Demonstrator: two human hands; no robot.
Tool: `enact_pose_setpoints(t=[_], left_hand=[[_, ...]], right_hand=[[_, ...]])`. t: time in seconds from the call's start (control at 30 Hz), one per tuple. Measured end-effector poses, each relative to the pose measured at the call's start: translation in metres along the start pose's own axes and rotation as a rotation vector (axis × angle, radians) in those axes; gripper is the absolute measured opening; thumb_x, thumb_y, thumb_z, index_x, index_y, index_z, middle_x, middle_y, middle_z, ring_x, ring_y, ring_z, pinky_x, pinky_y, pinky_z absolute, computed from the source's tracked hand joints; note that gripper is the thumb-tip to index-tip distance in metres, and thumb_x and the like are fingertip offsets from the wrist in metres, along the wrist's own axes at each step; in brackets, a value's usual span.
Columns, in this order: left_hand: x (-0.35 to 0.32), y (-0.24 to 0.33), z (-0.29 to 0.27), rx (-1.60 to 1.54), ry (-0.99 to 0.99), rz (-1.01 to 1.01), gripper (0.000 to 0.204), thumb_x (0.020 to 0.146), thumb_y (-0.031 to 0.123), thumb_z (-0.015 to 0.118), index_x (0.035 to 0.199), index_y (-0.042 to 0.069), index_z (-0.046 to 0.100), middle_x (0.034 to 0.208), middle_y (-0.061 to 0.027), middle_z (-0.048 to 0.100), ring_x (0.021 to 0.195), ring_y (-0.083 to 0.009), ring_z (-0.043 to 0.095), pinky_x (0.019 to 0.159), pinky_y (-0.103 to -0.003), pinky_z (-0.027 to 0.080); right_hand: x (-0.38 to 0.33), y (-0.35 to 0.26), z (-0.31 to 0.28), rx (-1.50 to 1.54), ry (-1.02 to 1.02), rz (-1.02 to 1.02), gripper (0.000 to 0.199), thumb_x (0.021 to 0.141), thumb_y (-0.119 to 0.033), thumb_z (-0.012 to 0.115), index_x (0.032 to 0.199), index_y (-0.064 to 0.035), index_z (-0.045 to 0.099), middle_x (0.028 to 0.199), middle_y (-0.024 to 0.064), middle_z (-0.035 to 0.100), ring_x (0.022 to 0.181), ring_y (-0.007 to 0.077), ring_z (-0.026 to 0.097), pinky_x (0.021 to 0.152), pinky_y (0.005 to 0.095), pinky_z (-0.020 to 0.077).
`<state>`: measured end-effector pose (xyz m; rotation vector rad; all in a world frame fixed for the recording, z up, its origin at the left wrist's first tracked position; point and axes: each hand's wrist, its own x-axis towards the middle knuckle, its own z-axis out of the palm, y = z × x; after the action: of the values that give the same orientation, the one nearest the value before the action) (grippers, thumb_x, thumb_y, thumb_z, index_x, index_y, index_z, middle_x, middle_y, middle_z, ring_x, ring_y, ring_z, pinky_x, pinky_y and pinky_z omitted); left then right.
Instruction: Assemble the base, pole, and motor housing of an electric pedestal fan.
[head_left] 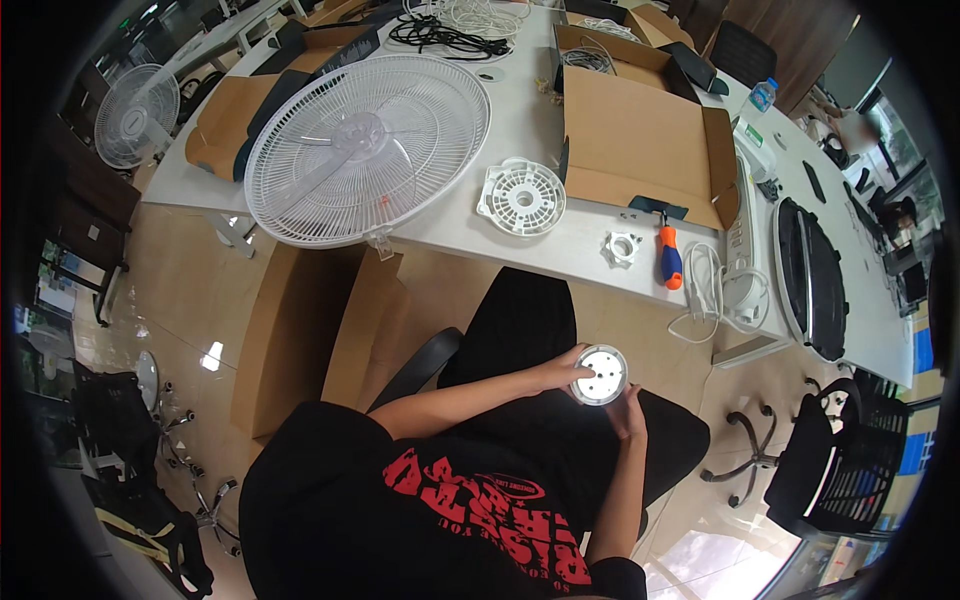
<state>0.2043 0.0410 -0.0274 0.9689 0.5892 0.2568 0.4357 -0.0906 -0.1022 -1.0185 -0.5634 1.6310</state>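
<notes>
Above my lap I hold a round white plastic part (607, 388) with several small dark holes in its face. My left hand (560, 372) grips its left edge, the thumb lying over the face. From the lower right, my right hand (628, 414) closes round its side. On the table edge ahead lie a white slotted disc (524, 198), a white ring-shaped nut (621, 249) and an orange-and-blue screwdriver (669, 256). To their left rests a large white fan grille (420, 120) with clear blades inside.
An open cardboard box (645, 140) takes up the table's middle, and cables (440, 35) lie at the back. A white corded part (742, 295) sits at the right edge. Below the table stands a tall carton (300, 330). Office chairs (820, 450) flank me.
</notes>
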Motion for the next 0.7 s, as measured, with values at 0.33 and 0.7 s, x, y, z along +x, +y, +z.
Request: enact_pose_setpoints(t=[0.33,0.7], left_hand=[[-0.034,0.007,0.002,0.182,-0.011,-0.018,0.064,0.109,0.022,0.060,0.163,0.007,0.029,0.147,-0.0216,0.053,0.097,-0.0237,0.076,0.083,-0.034,0.064],[-0.081,0.156,-0.061,1.486,0.974,1.151,0.029,0.094,0.004,0.070,0.123,0.003,0.064,0.120,-0.0166,0.068,0.107,-0.0356,0.065,0.094,-0.046,0.050]], right_hand=[[0.011,-0.003,0.019,-0.015,0.119,-0.066,0.048,0.102,-0.021,0.072,0.141,0.0015,0.058,0.130,0.0100,0.069,0.120,0.0190,0.065,0.104,0.0356,0.0511],[0.024,0.008,0.006,-0.033,0.446,-0.089,0.051,0.102,-0.030,0.073,0.140,-0.0006,0.058,0.124,0.0091,0.070,0.109,0.0190,0.068,0.089,0.0351,0.0564]])
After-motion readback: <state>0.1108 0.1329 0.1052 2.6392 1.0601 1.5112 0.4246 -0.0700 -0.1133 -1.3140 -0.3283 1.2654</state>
